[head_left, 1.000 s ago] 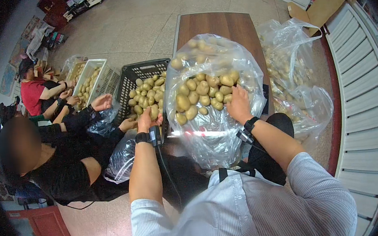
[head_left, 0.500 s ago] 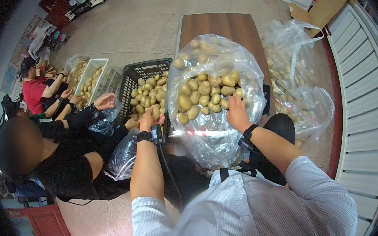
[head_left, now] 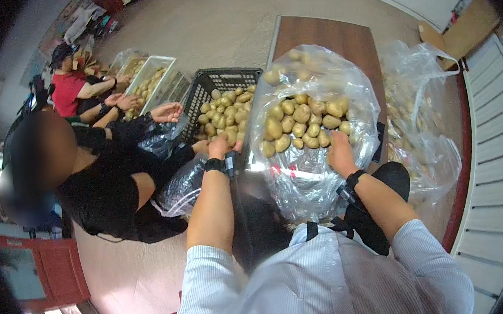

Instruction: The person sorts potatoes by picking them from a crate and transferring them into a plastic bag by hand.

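My left hand (head_left: 219, 148) is at the near edge of a black plastic crate (head_left: 199, 90) of potatoes. Its fingers are curled round a potato (head_left: 230, 137), partly hidden by the hand. My right hand (head_left: 340, 154) lies inside a large clear plastic bag (head_left: 302, 191) at the right side of its potatoes (head_left: 301, 114). The right fingers are stretched out, their tips touching the nearest potatoes. The bag lies spread open on a brown wooden table (head_left: 312, 31). A co-worker's hand (head_left: 167, 112) is held palm up above the crate's left side.
At my left sits a co-worker in black (head_left: 107, 187); a person in red (head_left: 69, 89) works beyond. A white crate (head_left: 162, 64) of potatoes stands past the black one. Filled clear bags (head_left: 410, 95) stand right of the table, beside a white slatted panel (head_left: 495, 135).
My view has turned left, so everything sits further right in the picture. My left hand stays at the crate's near edge with the potato, and my right hand stays in the bag.
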The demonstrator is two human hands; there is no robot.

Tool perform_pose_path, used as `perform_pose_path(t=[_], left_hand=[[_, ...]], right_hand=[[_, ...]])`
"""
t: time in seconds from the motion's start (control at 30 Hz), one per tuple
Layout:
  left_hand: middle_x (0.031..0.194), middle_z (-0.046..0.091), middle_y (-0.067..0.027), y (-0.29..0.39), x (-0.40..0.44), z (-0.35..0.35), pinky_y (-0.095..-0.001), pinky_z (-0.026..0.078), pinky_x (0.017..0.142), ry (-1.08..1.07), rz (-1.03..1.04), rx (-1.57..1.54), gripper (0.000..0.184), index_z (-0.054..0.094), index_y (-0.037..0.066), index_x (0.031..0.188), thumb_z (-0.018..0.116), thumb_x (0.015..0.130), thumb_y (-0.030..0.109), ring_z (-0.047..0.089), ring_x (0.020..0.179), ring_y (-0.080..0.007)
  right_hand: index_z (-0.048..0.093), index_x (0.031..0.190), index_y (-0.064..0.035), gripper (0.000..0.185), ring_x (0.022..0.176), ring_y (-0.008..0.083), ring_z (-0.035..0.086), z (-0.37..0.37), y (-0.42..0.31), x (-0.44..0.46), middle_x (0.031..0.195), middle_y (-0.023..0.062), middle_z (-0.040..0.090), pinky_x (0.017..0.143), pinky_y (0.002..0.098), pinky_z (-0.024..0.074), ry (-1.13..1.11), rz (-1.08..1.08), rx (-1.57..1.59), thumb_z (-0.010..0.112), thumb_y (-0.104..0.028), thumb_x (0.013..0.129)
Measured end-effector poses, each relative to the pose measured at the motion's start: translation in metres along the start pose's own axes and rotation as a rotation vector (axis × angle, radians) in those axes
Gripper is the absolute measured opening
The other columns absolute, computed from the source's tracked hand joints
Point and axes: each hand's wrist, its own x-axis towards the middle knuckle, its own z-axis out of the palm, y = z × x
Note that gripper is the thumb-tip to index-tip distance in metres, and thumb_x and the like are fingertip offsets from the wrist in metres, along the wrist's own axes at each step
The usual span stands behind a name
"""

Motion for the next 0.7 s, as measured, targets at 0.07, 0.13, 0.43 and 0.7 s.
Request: perform_pose_path(t=[0.07,0.13,0.43,0.7], left_hand=[[0.092,0.067,-0.0165,0.031,-0.033,-0.036,-0.0389,0.054,0.064,0.066,0.140,0.124,0.034,0.064,0.005,0.095,0.069,0.076,0.032,0.065,0.079,-0.0306],[0.091,0.067,-0.0202,0.037,-0.030,-0.039,-0.0445,0.051,0.072,-0.094,0.081,0.279,0.031,0.067,0.005,0.092,0.064,0.079,0.033,0.065,0.084,-0.0377],[0.088,0.063,-0.0104,0.027,-0.015,0.008,-0.0370,0.057,0.064,-0.002,0.116,-0.082,0.019,0.061,0.002,0.084,0.062,0.085,0.021,0.066,0.077,-0.0245],[0.100,0.057,-0.0132,0.108,-0.062,-0.058,-0.0372,0.059,0.064,-0.223,-0.401,-1.499,0.032,0.046,0.000,0.116,0.056,0.090,0.015,0.066,0.081,-0.0276]], right_hand=[[0.047,0.121,0.0053,0.044,0.110,0.0425,0.048,0.002,0.001,0.000,0.120,0.0258,0.048,0.095,0.0460,0.0406,-0.012,-0.039,0.013,0.054,0.001,0.077],[0.047,0.120,0.0069,0.044,0.112,0.0429,0.047,-0.001,-0.005,0.000,0.120,0.0274,0.049,0.098,0.0454,0.0381,0.039,-0.051,0.013,0.053,0.002,0.077],[0.048,0.120,0.0034,0.047,0.112,0.0416,0.049,-0.025,-0.031,0.013,0.118,0.0268,0.051,0.097,0.0439,0.0384,-0.068,0.057,0.183,0.059,-0.003,0.075],[0.054,0.116,-0.0016,0.044,0.099,0.0360,0.060,-0.016,-0.059,0.020,0.106,0.0221,0.062,0.087,0.0399,0.0468,-0.135,0.144,0.331,0.066,-0.012,0.075]])
